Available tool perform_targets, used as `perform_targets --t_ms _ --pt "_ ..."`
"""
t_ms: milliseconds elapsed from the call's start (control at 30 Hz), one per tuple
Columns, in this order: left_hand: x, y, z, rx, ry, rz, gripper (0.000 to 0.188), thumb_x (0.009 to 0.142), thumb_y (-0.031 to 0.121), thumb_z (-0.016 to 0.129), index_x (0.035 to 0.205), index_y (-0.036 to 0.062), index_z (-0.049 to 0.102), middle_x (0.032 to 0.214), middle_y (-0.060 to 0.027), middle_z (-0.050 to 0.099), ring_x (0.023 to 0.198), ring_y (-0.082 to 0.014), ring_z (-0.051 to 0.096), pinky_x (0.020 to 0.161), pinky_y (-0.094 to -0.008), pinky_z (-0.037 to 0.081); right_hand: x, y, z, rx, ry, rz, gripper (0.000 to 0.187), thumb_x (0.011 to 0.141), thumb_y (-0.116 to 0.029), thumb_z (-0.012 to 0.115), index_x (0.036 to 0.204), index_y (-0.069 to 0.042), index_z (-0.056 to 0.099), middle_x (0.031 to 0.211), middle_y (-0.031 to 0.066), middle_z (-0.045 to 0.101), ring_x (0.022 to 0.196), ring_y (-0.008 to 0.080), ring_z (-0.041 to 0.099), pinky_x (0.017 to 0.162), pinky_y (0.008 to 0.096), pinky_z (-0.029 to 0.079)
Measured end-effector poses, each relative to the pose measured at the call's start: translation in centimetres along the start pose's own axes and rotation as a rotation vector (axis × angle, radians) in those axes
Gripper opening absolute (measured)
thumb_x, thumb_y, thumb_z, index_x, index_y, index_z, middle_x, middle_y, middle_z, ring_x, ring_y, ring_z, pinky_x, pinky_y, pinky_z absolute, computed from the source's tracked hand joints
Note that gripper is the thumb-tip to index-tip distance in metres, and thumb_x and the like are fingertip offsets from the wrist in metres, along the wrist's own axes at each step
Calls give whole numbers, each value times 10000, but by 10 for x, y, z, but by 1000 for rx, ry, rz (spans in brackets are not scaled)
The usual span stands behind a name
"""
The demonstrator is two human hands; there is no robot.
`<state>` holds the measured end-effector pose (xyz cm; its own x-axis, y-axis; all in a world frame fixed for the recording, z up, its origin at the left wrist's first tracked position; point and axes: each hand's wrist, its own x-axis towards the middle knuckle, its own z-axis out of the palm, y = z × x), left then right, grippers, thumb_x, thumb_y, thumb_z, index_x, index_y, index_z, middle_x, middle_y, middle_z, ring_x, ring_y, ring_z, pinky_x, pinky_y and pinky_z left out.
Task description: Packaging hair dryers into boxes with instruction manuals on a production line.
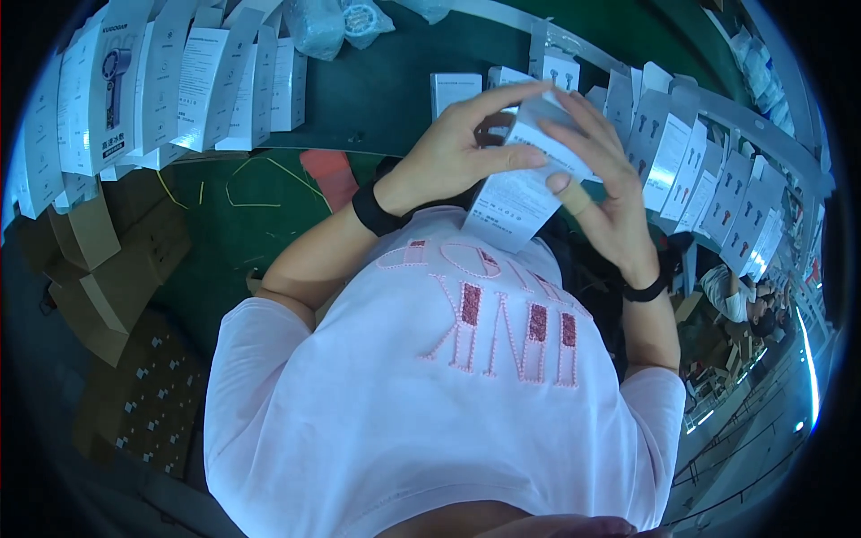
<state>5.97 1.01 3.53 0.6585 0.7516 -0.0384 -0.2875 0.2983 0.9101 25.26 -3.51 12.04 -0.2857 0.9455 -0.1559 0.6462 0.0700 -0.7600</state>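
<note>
A white carton box (513, 206) with fine printing is tilted in front of my chest, its upper end between my two hands. My left hand (457, 152) grips the top end from the left, thumb along the near edge and fingers reaching over the far side. From the right, my right hand (605, 175) holds the same end, its fingers bent over the top panel and its thumb against the side. A tan wrap covers part of that thumb. Whether the top flap is tucked in is hard to tell behind the fingers. What the box contains is hidden.
Printed white boxes (202, 85) stand in a row on the dark green table (377, 108) at left; more boxes (668, 161) line the right. Bagged pale round items (336, 22) lie at the back. Brown cartons (117, 260) sit lower left. Another person (731, 296) is far right.
</note>
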Motion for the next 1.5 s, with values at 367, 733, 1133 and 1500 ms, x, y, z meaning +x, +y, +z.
perform_targets --t_ms 367,733,1133,1500 --pt "128 47 -32 921 -11 22 1039 792 652 584 1418 -102 238 1455 -337 250 1387 -446 198 1126 -490 195 14 120 -17 709 254 511 449 861 -258 681 1242 -43 576 984 61 637 906 144 577 802 273 438" --pt "334 -72 -133 1009 99 -95 880 643 392 803 1343 40 404 1389 -186 430 1316 -373 361 1078 -487 309 9 172 26 212 230 482 772 809 -301 723 1395 31 346 1122 295 602 980 374 637 841 389 511" --pt "99 60 -33 988 174 463 807 548 161 813 1255 60 438 1198 -128 500 1100 -321 513 894 -381 461 -1 89 5 -71 547 318 732 824 -217 724 1413 -9 343 1410 209 412 1243 327 480 1030 417 388" --pt "1 21 -134 789 168 -624 861 699 695 603 1127 -51 599 958 -244 656 862 -347 661 755 -379 514 31 -47 -1 -95 449 -269 286 803 -56 686 1073 24 639 971 170 663 846 260 642 767 325 499"
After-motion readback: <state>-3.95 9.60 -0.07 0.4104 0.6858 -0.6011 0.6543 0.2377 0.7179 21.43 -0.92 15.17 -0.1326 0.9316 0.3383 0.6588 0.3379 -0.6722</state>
